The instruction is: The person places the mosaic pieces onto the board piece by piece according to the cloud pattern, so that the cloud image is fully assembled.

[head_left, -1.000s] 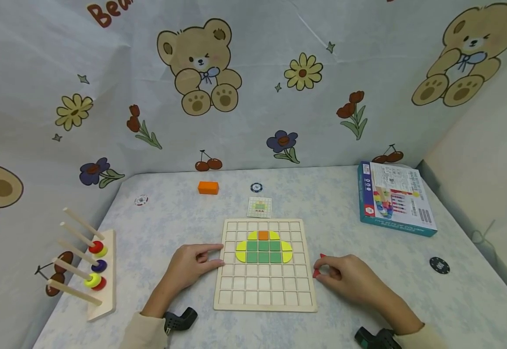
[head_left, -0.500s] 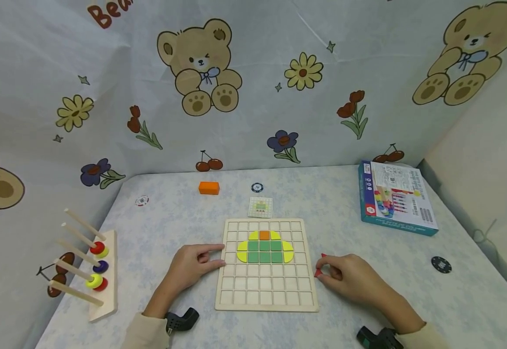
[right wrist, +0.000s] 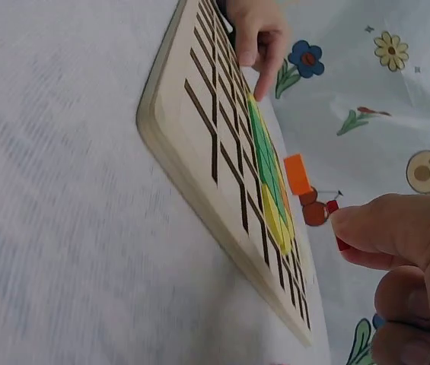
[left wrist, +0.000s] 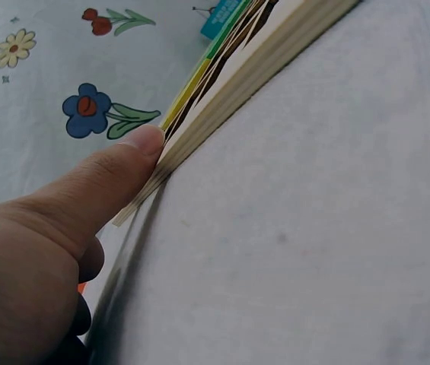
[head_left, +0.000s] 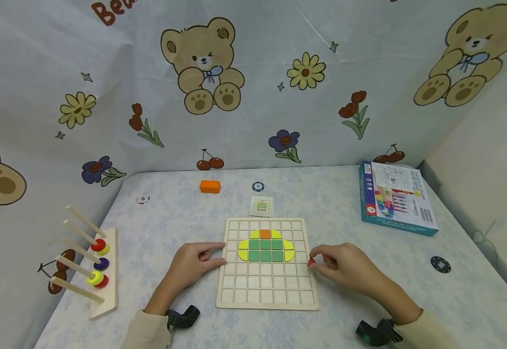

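Observation:
A wooden grid board lies in the middle of the table, with green, yellow and orange tiles set in its upper rows. My left hand rests at the board's left edge, index finger and thumb straight against the rim; the left wrist view shows a fingertip pressed to the board's side. My right hand pinches a small red piece just over the board's right edge. In the right wrist view the red piece peeks from under my fingers beside the board.
Behind the board lie a small pattern card, an orange block and a blue-white chip. A blue box sits back right, a black chip to the right, a wooden peg rack with rings to the left.
My right hand has moved left and slightly away from me with the red piece, reaching the board's right edge. The left hand has stayed at the left edge.

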